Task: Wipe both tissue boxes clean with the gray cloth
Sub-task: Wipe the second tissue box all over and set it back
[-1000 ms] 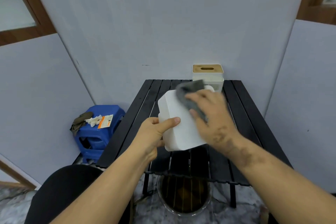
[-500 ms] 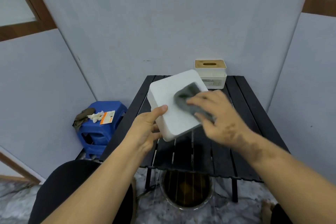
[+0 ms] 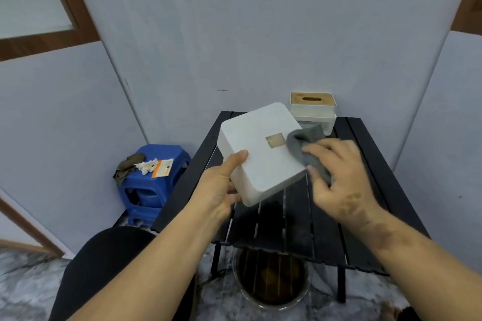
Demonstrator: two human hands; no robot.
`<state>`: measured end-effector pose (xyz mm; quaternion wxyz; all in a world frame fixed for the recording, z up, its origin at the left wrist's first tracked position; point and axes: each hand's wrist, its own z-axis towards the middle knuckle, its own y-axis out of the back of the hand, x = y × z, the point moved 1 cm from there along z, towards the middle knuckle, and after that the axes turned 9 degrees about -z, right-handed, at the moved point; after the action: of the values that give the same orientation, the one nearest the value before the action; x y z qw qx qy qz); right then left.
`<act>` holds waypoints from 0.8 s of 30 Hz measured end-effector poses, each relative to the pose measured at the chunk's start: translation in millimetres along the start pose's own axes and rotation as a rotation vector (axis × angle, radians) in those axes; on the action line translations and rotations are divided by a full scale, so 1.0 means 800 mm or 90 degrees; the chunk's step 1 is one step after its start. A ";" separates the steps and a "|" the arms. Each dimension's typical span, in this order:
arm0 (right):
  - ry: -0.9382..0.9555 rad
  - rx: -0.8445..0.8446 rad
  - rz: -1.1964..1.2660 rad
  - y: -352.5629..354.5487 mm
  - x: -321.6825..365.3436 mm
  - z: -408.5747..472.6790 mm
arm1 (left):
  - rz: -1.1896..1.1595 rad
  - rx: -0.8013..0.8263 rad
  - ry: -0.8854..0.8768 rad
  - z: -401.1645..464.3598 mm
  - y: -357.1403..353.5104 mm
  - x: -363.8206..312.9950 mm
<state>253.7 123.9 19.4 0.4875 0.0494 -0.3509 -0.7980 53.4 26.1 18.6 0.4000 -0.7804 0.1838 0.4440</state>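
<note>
My left hand (image 3: 219,187) grips a white tissue box (image 3: 258,161) by its left edge and holds it tilted above the black slatted table (image 3: 370,206), a flat face with a small tan square turned up toward me. My right hand (image 3: 339,180) holds the gray cloth (image 3: 305,148) bunched in its fingers and presses it against the box's right edge. A second tissue box (image 3: 313,109), white with a wooden slotted lid, stands at the table's back edge against the wall.
A blue plastic stool (image 3: 154,180) with a rag, crumpled paper and an orange card stands left of the table. Under the table's front edge is a round bin (image 3: 271,281). Grey wall panels close in on three sides. My dark-clothed knee (image 3: 104,263) is lower left.
The cloth slid from the middle of the box's face to its right edge, uncovering the small tan square. My left hand kept hold and tipped the box a little flatter.
</note>
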 end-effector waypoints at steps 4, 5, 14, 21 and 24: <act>0.279 0.104 0.049 -0.007 0.083 -0.023 | -0.077 0.047 0.053 0.001 -0.010 0.005; 0.305 0.115 0.048 -0.004 0.077 -0.015 | -0.088 0.058 0.052 0.002 -0.010 0.004; -0.086 -0.053 -0.005 -0.003 -0.002 0.016 | 0.099 0.055 -0.032 -0.001 -0.006 0.013; 0.038 -0.037 0.018 -0.006 0.005 0.024 | 0.170 0.057 -0.054 -0.009 -0.013 0.031; -0.114 -0.081 0.004 0.003 -0.030 0.029 | 0.208 0.041 -0.075 -0.010 -0.014 0.034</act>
<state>258.3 155.1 32.0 0.4589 -0.0543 -0.3422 -0.8182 80.0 28.3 3.1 0.3572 -0.6995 0.2987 0.5421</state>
